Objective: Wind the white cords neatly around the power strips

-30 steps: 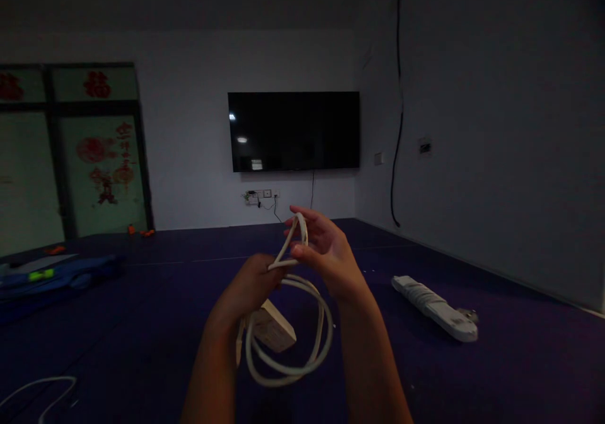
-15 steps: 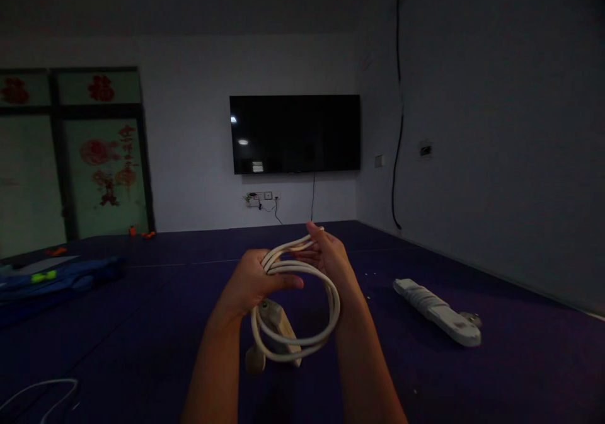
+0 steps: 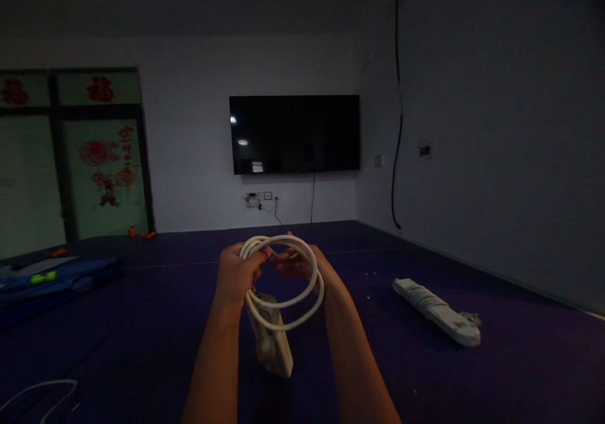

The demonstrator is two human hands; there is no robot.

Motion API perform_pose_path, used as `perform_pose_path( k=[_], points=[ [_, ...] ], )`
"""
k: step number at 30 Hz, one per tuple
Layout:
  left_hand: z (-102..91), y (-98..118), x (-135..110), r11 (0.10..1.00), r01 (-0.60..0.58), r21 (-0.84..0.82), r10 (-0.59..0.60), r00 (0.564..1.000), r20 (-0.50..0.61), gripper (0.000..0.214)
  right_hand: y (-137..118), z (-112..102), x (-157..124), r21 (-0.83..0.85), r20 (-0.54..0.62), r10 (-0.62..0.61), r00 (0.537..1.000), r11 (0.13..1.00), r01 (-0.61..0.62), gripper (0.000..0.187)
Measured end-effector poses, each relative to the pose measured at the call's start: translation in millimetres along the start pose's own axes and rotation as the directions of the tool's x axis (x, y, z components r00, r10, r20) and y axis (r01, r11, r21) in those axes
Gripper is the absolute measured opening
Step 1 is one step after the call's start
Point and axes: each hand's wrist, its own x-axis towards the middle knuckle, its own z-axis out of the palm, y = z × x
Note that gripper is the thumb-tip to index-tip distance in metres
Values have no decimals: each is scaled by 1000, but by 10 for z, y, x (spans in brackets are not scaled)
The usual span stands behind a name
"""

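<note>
A coil of white cable [image 3: 295, 328] hangs in several loops in front of me. My left hand [image 3: 239, 276] is closed round the coil's left side, its thumb lying over the strands. Behind the loops, my right hand [image 3: 309, 263] curls its fingers at a strand of the same cable; the coil partly hides these fingers. Below the left hand a white power strip [image 3: 278, 342] hangs tilted, with its plug [image 3: 265, 350] against it. The coil covers the strip's upper part.
Another white power strip [image 3: 437, 310], its cord wrapped round it, lies on the dark purple floor [image 3: 331, 386] at right. Blue cloth [image 3: 89, 273] lies at left, a thin white cable [image 3: 51, 383] at lower left. A television [image 3: 295, 134] hangs on the far wall.
The coil has shifted left and up, turning more upright between my hands. My right hand has moved left behind the loops. The hanging strip has swung a little left.
</note>
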Motion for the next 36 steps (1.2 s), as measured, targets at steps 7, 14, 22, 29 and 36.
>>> perform_pose_path(
  k=[7, 14, 22, 29, 36],
  points=[
    [2, 11, 26, 995, 15, -94, -33, 980, -196, 31, 86, 105, 15, -27, 227, -50, 973, 998, 57, 51],
    [-129, -79, 112, 999, -5, -42, -11, 931, -365, 32, 89, 53, -56, 30, 329, -40, 944, 999, 31, 53],
    [-148, -83, 118, 999, -3, -43, -12, 939, -344, 31, -15, 48, -135, 110, 360, -63, 931, 994, 25, 47],
    [-95, -79, 103, 999, -28, -40, 12, 933, -359, 31, -53, 1, -93, 135, 289, -75, 954, 990, 37, 78],
    [-105, -140, 139, 998, -44, -50, 21, 919, -394, 25, -67, 71, -92, -158, 143, -306, 941, 932, 327, 55]
  ],
)
